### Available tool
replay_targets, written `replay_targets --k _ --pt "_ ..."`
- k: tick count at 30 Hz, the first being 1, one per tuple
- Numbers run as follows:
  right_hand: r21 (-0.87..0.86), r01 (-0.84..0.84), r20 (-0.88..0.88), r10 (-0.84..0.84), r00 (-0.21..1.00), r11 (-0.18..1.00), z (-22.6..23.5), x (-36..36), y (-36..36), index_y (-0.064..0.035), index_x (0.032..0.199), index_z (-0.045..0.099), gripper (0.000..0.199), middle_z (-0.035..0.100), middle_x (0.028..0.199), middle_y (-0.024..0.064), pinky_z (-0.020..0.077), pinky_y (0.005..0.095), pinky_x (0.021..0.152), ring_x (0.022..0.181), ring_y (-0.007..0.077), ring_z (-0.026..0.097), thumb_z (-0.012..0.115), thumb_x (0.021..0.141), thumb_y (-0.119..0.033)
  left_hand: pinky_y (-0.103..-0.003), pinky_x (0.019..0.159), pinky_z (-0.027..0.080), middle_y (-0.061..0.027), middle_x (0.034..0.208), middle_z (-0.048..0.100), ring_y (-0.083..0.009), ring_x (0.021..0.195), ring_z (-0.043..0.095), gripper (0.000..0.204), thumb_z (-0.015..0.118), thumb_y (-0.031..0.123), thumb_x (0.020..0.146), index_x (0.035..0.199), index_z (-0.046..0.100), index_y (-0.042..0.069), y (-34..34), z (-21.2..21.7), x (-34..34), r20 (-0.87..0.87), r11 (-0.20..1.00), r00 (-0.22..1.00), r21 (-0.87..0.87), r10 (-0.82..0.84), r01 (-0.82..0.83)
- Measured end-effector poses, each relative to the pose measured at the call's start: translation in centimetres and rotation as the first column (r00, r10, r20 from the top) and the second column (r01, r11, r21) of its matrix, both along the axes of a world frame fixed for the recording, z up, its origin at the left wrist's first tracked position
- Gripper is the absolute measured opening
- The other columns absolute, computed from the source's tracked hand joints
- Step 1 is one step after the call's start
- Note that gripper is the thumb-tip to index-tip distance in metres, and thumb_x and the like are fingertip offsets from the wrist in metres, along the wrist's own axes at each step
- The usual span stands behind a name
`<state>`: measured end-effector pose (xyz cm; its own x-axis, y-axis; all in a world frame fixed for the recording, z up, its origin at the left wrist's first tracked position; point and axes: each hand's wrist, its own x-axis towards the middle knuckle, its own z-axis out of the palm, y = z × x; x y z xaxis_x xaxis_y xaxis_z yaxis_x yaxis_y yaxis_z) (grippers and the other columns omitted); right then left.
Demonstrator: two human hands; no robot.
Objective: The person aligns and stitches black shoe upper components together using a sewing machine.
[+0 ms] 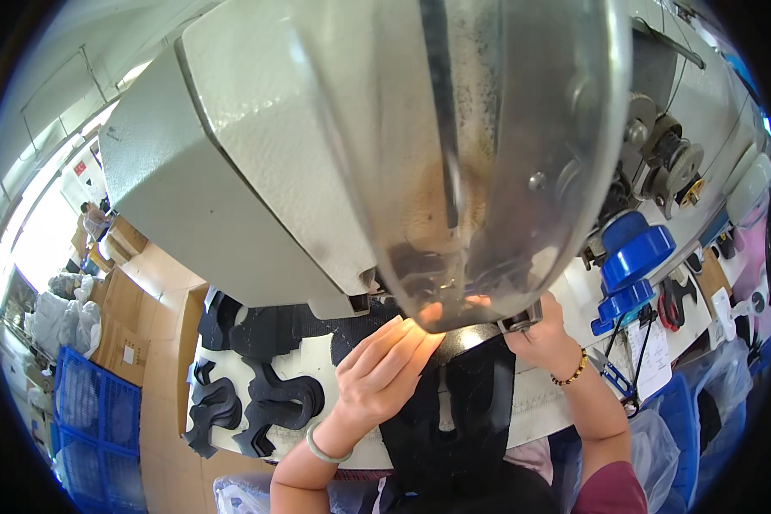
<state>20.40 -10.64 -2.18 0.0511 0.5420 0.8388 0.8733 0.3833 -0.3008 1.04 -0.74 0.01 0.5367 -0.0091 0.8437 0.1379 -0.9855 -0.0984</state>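
Note:
A large pale sewing machine (257, 128) with a clear plastic guard (522, 197) fills the upper middle. Below the guard, a lamp lights a shiny metal plate (471, 340). My left hand (381, 368), a pale bangle on its wrist, lies with fingers stretched out at the guard's lower edge, over black fabric. Its fingertips reach in under the guard. To the right of the plate is my right hand (544, 338), wearing a beaded bracelet; machine parts and the guard hide most of its fingers. A black fabric piece (480, 394) hangs from the work area toward my lap.
Stacks of curved black cut pieces (283, 398) lie on the white table (325, 355) at left. Blue thread spools (634, 257), red-handled scissors (675, 304) and a paper slip (651, 355) are at right. Blue crates (98, 420) and cardboard boxes (128, 321) stand on the floor.

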Motion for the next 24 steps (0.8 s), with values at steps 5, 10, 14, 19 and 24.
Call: replay_targets --k 5,10,14,19,24 --pt "-0.052 -0.025 0.033 0.026 0.999 0.998 0.3 -0.1 -0.4 -0.0059 0.098 0.068 0.042 0.061 0.091 0.0115 0.0476 0.0332 0.075 0.081 0.0289 0.06 0.062 0.059 0.008 -0.03 0.081 0.054 -0.0021 0.086 0.064 -0.0192 0.086 0.064 0.026 0.065 -0.001 0.056 0.082 0.068 0.005 0.8 -0.2 0.1 0.023 1.0 1.0 -0.012 -0.021 0.021" --pt "-0.082 -0.022 0.045 0.026 0.999 0.996 0.0 0.4 -0.3 -0.0064 0.099 0.068 0.042 0.062 0.093 0.0103 0.0479 0.0335 0.075 0.083 0.0286 0.06 0.062 0.06 0.008 -0.032 0.081 0.054 -0.003 0.089 0.064 -0.0217 0.092 0.062 0.029 0.065 0.002 0.054 0.083 0.068 0.005 1.7 -0.9 0.1 -0.002 0.997 0.999 -0.059 -0.044 0.043" --pt "-0.101 0.047 0.122 -0.034 0.992 0.994 0.2 0.1 -0.4 -0.0068 0.101 0.067 0.041 0.063 0.095 0.0093 0.048 0.0335 0.078 0.087 0.0276 0.061 0.06 0.063 0.008 -0.035 0.079 0.053 -0.005 0.093 0.062 -0.0242 0.094 0.06 0.028 0.067 0.004 0.056 0.084 0.066 0.004 2.3 -1.4 0.4 0.03 0.993 0.994 -0.049 -0.105 0.106" --pt "-0.143 0.088 0.144 -0.068 0.987 0.986 -0.1 -0.6 -0.5 -0.0065 0.103 0.064 0.04 0.064 0.099 0.0095 0.0476 0.0349 0.083 0.091 0.029 0.06 0.059 0.065 0.007 -0.037 0.078 0.048 -0.0098 0.093 0.059 -0.0245 0.088 0.057 0.021 0.069 0.004 0.066 0.086 0.064 0.001 0.9 -1.8 0.8 0.002 1.0 1.0 0.025 -0.008 0.007" --pt "-0.135 0.062 0.229 -0.03 0.973 0.989 0.4 -1.8 -1.0 -0.0028 0.105 0.058 0.037 0.062 0.106 0.0122 0.0477 0.0387 0.081 0.094 0.0313 0.059 0.06 0.069 0.004 -0.035 0.08 0.044 -0.0093 0.098 0.059 -0.0227 0.089 0.055 0.025 0.069 0.005 0.066 0.09 0.065 0.001 -1.0 -2.1 2.0 0.03 0.99 0.991 0.052 0.127 -0.129"
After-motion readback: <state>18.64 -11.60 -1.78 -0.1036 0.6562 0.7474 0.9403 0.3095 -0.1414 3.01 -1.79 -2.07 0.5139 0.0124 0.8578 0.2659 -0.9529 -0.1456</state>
